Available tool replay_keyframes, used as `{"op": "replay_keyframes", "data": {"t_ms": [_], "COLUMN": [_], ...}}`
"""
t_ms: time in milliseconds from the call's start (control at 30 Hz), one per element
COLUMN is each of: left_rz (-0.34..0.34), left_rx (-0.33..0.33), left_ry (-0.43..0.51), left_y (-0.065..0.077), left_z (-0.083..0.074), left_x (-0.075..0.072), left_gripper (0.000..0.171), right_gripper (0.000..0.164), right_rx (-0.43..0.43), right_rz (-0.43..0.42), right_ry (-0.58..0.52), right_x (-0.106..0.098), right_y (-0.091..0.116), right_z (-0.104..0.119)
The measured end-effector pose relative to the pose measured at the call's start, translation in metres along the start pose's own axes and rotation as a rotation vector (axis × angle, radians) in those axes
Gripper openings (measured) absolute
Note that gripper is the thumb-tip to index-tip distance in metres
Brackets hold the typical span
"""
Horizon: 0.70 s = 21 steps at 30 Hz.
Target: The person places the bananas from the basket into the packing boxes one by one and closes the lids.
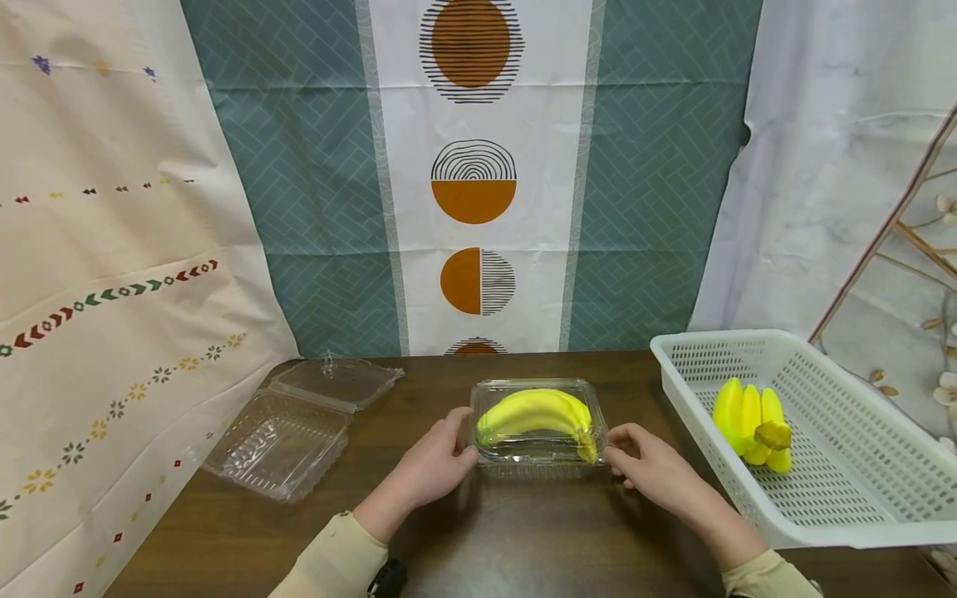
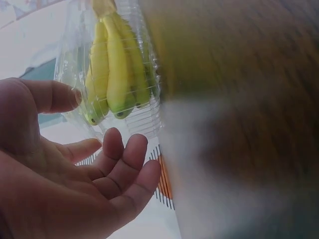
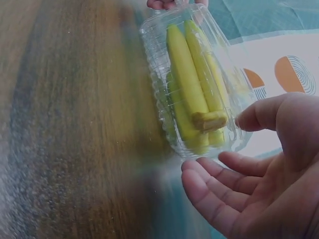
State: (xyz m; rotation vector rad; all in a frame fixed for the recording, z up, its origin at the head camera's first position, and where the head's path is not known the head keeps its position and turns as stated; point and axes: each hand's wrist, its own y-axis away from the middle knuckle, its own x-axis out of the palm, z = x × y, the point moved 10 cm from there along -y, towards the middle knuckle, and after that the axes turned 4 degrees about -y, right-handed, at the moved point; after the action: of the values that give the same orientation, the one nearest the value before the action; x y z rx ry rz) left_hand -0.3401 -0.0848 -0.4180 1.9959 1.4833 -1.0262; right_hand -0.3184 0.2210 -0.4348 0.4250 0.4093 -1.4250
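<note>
Left: open transparent clamshell. Centre: left hand, thumb and forefinger pinching left edge of lidded clear box; banana bunch inside; right hand, pinching opposite edge. Right: white basket, second bunch within. Possible fault: lid springing up, from crowding fruit or unlatched rim. Brown wood-grain worktop; patterned curtains beyond.

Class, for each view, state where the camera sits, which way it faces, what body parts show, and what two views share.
Head: head-worn, facing forward and down over the brown wooden table; left hand, right hand and beige sleeves show.
Left wrist: wrist-worn, facing yellow, bunched bananas inside a clear plastic box; left hand shows.
Right wrist: wrist-worn, facing the box's opposite end; right hand and left fingertips show.
Wrist views share the bananas and box.
</note>
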Motion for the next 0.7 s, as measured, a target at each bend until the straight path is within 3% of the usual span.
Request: {"op": "replay_keyframes", "data": {"t_ms": [267, 433, 700], "left_rz": [-0.022, -0.029, 0.016], "left_rx": [-0.025, -0.037, -0.05], "left_ry": [-0.016, -0.039, -0.104], "left_y": [-0.0016, -0.0016, 0.0019], "left_z": [0.004, 0.0062, 0.0056], "left_x": [0.0014, 0.0019, 0.0043], "left_gripper": [0.059, 0.041, 0.013], "right_gripper": [0.029, 0.023, 0.023], "right_rx": [0.047, 0.042, 0.036], "right_rz": [-0.007, 0.0, 0.011], "right_ry": [0.044, 0.029, -0.014], "right_x": [0.0021, 0.0035, 0.0086], "right_y": [0.0021, 0.003, 0.0023], "right_z": [-0.003, -0.0027, -0.0027]}}
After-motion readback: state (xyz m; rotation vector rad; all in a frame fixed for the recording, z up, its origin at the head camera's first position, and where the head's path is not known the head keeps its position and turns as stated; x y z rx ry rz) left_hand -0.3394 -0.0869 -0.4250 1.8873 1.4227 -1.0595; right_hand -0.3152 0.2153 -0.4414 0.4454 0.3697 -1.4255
